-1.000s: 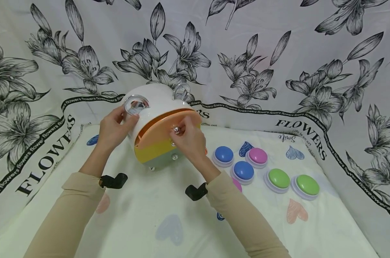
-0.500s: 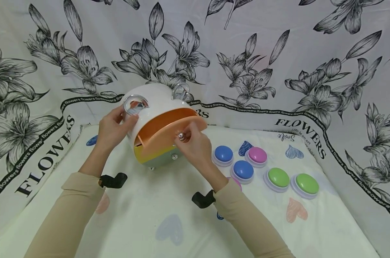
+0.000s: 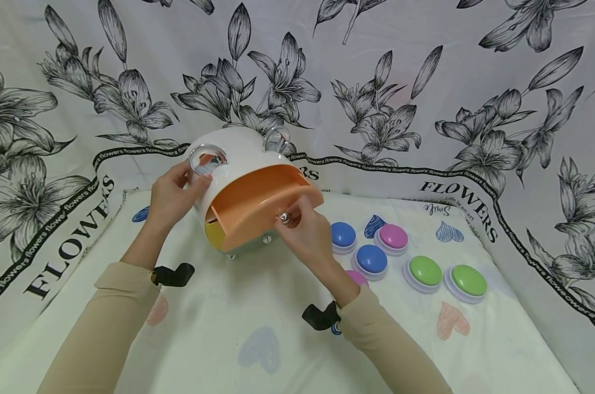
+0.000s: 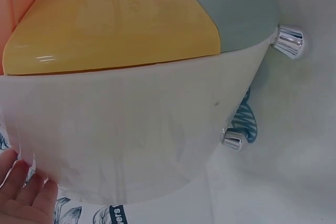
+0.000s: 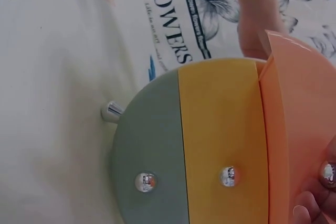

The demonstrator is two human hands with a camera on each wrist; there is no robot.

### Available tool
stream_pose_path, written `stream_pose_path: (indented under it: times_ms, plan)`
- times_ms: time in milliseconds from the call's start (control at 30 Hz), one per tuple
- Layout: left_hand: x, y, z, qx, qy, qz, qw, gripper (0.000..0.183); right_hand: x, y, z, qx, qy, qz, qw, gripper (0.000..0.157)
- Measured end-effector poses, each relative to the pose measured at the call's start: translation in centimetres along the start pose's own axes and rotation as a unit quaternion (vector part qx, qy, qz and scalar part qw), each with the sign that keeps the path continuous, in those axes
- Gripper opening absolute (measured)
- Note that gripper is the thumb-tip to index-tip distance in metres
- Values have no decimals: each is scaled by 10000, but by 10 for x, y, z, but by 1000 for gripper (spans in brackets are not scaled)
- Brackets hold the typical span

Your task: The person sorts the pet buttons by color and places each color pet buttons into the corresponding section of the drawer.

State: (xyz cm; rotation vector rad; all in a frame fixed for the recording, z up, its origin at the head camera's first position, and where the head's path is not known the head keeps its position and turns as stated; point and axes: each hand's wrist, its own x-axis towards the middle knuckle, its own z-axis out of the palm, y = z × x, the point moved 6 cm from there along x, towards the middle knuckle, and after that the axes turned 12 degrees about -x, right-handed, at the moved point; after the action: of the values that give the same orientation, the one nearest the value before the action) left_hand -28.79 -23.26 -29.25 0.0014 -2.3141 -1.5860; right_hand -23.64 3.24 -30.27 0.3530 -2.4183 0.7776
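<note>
A small rounded white drawer chest (image 3: 240, 143) stands tilted towards me, with clear silver-rimmed rings on top. Its top orange drawer (image 3: 250, 221) is pulled part way out, and the inside that shows is bare orange. My right hand (image 3: 307, 232) pinches the silver knob (image 3: 284, 218) on that drawer's front. At the chest's left side, my left hand (image 3: 174, 197) holds the white shell just under the left ring (image 3: 208, 159), thumb in front and fingers behind. Below lie the yellow drawer (image 5: 223, 129) and the green drawer (image 5: 149, 145), both flush with the shell.
Right of the chest, several dome-topped round push lights or buttons lie on the cloth: blue (image 3: 371, 259), pink (image 3: 393, 237) and green (image 3: 468, 280). Another pink one (image 3: 357, 277) is partly behind my right wrist. A flowered curtain (image 3: 366, 109) hangs behind. Silver feet (image 4: 289, 41) stick out under the chest.
The orange drawer has slid outward, towards me and to the right, with my right hand on its knob. Its opening has widened. My left hand and the chest have stayed put.
</note>
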Motion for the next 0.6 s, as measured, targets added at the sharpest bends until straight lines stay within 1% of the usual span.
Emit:
stream_pose_path:
  times_ms: [167,400,600]
  plan:
    - [0,-1,0,12,27,23,10000,61,-5,2,-3,105,-67,90,9999,24]
    - [0,0,0,-1,38,89,10000,61,-12,3,-7,262,-168,89,9995,25]
    - [0,0,0,-8,41,157,9999,59,-19,3,-11,420,-156,63,9990,26]
